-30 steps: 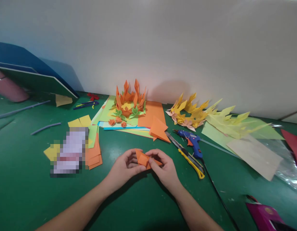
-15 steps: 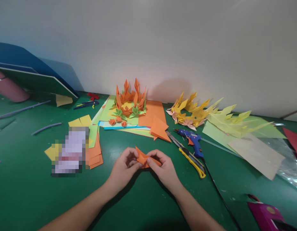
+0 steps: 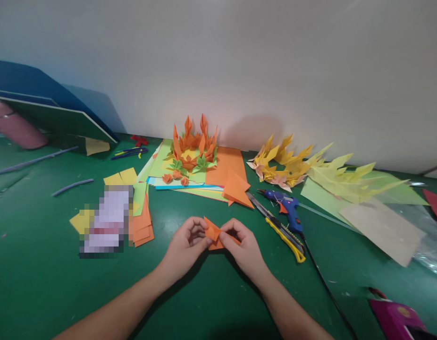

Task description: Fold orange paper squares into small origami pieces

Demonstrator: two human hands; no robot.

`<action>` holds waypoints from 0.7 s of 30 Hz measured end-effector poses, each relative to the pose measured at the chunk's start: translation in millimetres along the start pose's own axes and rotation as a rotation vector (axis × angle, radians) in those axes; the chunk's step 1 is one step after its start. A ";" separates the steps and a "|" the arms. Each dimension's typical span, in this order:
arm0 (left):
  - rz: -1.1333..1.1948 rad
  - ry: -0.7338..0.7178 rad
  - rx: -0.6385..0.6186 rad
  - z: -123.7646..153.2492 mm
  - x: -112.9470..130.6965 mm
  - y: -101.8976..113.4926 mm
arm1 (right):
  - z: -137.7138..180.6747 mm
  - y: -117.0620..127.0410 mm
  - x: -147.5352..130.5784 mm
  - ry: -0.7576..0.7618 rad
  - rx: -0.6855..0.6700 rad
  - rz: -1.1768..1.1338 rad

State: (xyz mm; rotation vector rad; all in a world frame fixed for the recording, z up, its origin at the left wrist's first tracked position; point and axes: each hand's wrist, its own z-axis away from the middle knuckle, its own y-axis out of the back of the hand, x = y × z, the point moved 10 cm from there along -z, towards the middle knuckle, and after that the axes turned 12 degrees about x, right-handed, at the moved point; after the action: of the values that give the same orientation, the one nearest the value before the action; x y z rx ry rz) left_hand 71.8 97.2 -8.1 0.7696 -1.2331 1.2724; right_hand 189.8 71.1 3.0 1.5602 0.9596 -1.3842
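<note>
A small folded piece of orange paper (image 3: 214, 233) is held between both hands, low over the green table. My left hand (image 3: 188, 243) pinches its left edge, thumb in front and fingers curled behind. On the other side, my right hand (image 3: 241, 245) grips it, the thumb pressing near the middle fold. Part of the paper is hidden behind the fingers. Beyond the hands lie folded orange paper pieces (image 3: 236, 188). An orange paper crown (image 3: 190, 141) stands farther back on coloured sheets, with small orange paper flowers (image 3: 176, 175) in front.
To the right lie a yellow utility knife (image 3: 285, 238) and a blue glue gun (image 3: 289, 208) with its cord trailing forward. Behind them are a yellow paper crown (image 3: 278, 163) and a pale yellow paper strip (image 3: 346, 177). Orange paper squares (image 3: 142, 229) and a blurred-out object (image 3: 108, 217) sit left.
The view has shifted slightly. Both hands still hold the orange paper, whose folded flap at the middle now shows a little wider between the thumbs.
</note>
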 end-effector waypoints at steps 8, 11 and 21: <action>-0.031 -0.012 -0.011 -1.1 -3.1 1.2 | 0.8 -2.0 -0.8 -0.003 -0.024 0.011; -0.025 -0.010 -0.013 -0.5 -3.2 1.6 | 0.0 -0.4 0.0 0.001 -0.011 0.021; -0.041 0.004 0.015 0.3 0.3 2.0 | -0.1 -0.7 -4.0 0.061 0.008 0.060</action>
State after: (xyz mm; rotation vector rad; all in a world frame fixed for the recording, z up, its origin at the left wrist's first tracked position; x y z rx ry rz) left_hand 69.8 97.4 -8.1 0.7992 -1.1996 1.2508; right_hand 188.7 71.4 6.9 1.6323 0.9375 -1.3070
